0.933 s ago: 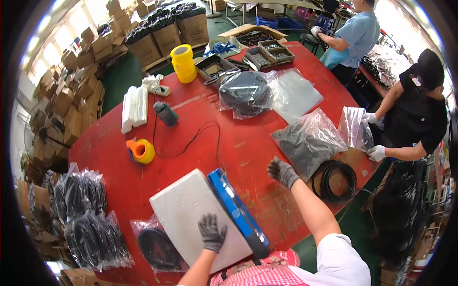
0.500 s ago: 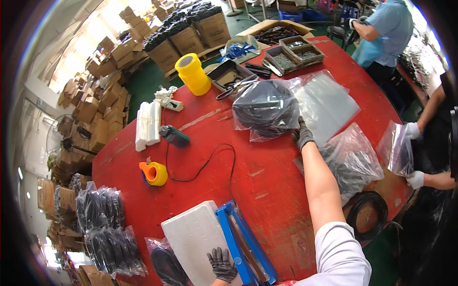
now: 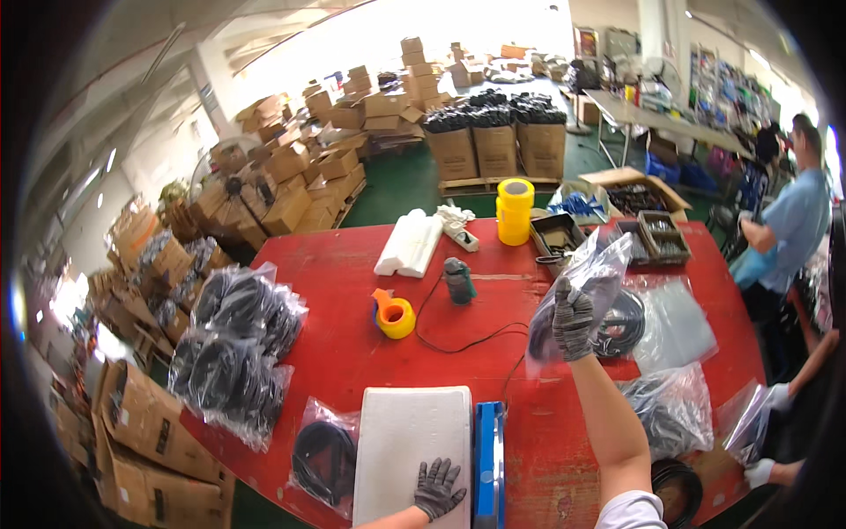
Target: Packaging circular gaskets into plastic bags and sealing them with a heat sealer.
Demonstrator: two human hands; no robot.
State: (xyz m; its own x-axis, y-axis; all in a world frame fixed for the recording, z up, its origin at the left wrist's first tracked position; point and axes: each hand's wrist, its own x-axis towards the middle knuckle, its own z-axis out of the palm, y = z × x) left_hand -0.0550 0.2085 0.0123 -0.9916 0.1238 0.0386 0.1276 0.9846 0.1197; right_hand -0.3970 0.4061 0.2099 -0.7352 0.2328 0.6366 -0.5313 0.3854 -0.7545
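My right hand (image 3: 573,324), in a grey striped glove, is closed on a clear plastic bag (image 3: 602,264) and holds it up above the table. Whatever is inside that bag is hard to make out. Just behind it lies a black coiled cable (image 3: 624,322), partly hidden by the bag and hand. My left hand (image 3: 438,489), gloved too, rests flat with fingers spread on a white foam block (image 3: 412,423). Along the right side of the block stands a long blue device (image 3: 489,458). A bagged black coil (image 3: 324,458) sits at its left.
Stacked bagged coils (image 3: 233,353) cover the left of the red table (image 3: 352,264). Yellow rolls (image 3: 514,212), a tape dispenser (image 3: 394,316), a dark bottle (image 3: 459,282) and flat clear bags (image 3: 674,326) lie beyond. At right, a co-worker's gloved hands hold a bag (image 3: 745,423).
My right hand has gripped a bag from the coil pile and lifted it toward me. My left hand stays flat on the foam. The head view has tilted up and turned left.
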